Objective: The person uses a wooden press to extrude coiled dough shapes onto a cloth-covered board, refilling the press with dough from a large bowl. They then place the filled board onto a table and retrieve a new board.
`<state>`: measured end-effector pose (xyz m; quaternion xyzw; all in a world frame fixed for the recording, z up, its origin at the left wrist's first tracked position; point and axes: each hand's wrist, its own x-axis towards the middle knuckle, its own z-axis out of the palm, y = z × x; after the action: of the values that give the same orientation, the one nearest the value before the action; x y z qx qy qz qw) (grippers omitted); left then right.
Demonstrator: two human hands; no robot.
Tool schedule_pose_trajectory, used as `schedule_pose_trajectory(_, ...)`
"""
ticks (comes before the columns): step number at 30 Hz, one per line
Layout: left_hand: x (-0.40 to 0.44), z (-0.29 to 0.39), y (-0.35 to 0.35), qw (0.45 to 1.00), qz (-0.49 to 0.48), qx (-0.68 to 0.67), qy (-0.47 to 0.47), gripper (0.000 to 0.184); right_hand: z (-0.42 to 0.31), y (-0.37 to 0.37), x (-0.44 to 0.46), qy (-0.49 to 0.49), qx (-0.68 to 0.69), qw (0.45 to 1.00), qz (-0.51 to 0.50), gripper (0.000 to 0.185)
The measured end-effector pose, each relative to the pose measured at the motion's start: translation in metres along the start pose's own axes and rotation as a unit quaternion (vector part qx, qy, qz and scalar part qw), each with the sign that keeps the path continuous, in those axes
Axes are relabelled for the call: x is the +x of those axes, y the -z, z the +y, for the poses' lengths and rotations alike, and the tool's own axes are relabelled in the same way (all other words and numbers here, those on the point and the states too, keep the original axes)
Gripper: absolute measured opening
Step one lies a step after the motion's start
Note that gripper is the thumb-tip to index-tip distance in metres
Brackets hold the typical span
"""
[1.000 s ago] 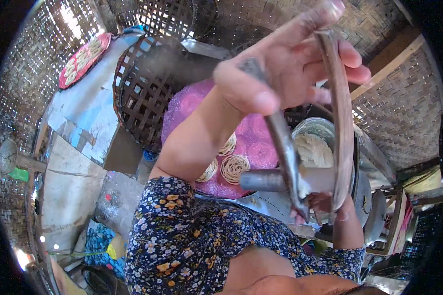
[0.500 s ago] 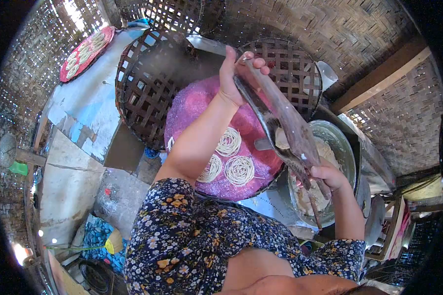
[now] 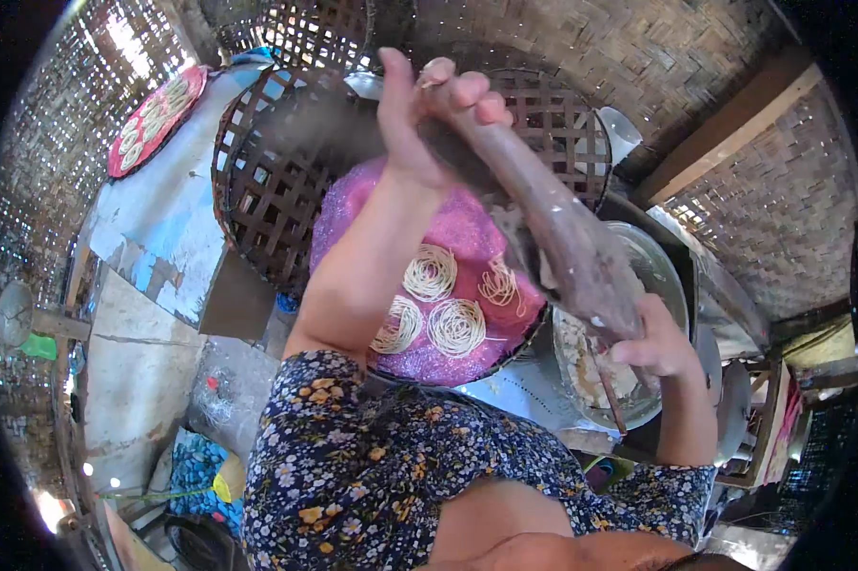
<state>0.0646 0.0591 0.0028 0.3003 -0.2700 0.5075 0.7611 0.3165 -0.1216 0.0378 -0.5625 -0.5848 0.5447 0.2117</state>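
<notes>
A wooden hand press (image 3: 552, 205) with two long arms slants across the middle, close to the camera. My left hand (image 3: 438, 109) is closed over its upper end, thumb sticking up. At the lower end, my right hand (image 3: 655, 344) grips the wood above a metal basin. Below the press lies a round tray with a pink mesh cover (image 3: 453, 366). Several coils of pale noodle strands (image 3: 455, 328) rest on the cover. A smaller, looser bunch of strands (image 3: 500, 285) shows beside the press, partly hidden. The press's underside is blurred.
The metal basin (image 3: 676, 285) holds pale dough (image 3: 581, 366) and a thin stick (image 3: 611, 395). Woven baskets (image 3: 267, 190) stand behind the tray. Another pink tray (image 3: 115, 157) with coils sits at far left. A wooden beam (image 3: 733, 133) juts in at right.
The press has risen nearer the camera, with its upper end moved up and left in my left hand. The loose bunch of strands is now visible where the press's cylinder was.
</notes>
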Motion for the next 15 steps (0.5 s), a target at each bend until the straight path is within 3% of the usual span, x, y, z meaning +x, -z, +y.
schedule_pose_trajectory(3,-0.013,-0.002,-0.007,1.0,-0.006,0.005,0.013,0.047,0.007,-0.003,-0.008,-0.005,0.001,0.999,-0.035,0.077)
schedule_pose_trajectory(7,-0.023,-0.02,-0.012,0.998,-0.007,-0.049,0.024,0.051,0.011,0.006,-0.029,0.0,-0.008,1.0,-0.008,0.074)
schedule_pose_trajectory(10,-0.01,-0.026,-0.007,0.994,-0.072,-0.075,0.018,0.05,-0.007,0.01,-0.032,0.01,-0.047,0.998,0.036,0.074)
schedule_pose_trajectory(11,-0.002,-0.022,-0.001,0.991,-0.116,-0.068,0.01,0.051,-0.006,0.013,-0.031,0.034,-0.057,0.997,0.049,0.073)
schedule_pose_trajectory(15,0.009,0.001,-0.019,0.992,-0.122,0.021,-0.011,0.043,-0.019,0.002,-0.016,0.078,-0.047,0.994,0.06,0.071)
